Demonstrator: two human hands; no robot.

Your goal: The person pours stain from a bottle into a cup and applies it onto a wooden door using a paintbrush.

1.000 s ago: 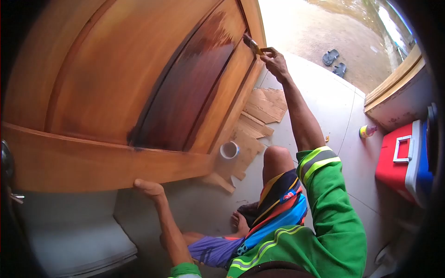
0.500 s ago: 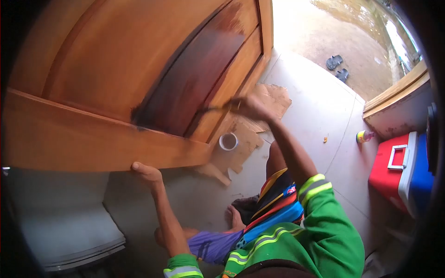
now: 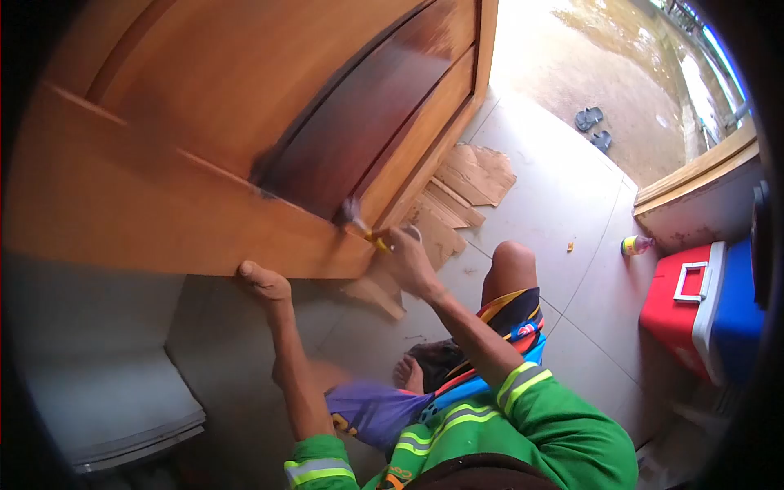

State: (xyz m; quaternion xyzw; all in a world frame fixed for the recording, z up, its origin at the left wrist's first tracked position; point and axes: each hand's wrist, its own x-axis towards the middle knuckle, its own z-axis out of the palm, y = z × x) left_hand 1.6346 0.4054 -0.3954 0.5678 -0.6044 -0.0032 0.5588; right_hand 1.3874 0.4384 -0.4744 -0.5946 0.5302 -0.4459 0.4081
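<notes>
A paintbrush (image 3: 359,222) with a yellow handle is in my right hand (image 3: 407,255), its bristles at the lower corner of a dark-stained panel (image 3: 343,122). That panel is set in a wooden door (image 3: 188,233), whose other parts are lighter orange-brown. Along the door's near edge my left hand (image 3: 265,282) is closed, thumb in sight and the other fingers mostly hidden. Just behind my right hand, a white cup (image 3: 416,233) shows only part of its rim.
Torn cardboard (image 3: 478,173) lies on the tiled floor beside the door. To the right stand a red cooler (image 3: 674,302) with a white handle and a small bottle (image 3: 635,245). Dark sandals (image 3: 588,119) lie outside the doorway. Stacked pale sheets (image 3: 122,400) are at lower left.
My right hand has come down and left with the brush, from beside the panel to its lower corner, now partly covering the cup. The left hand keeps its hold on the door edge.
</notes>
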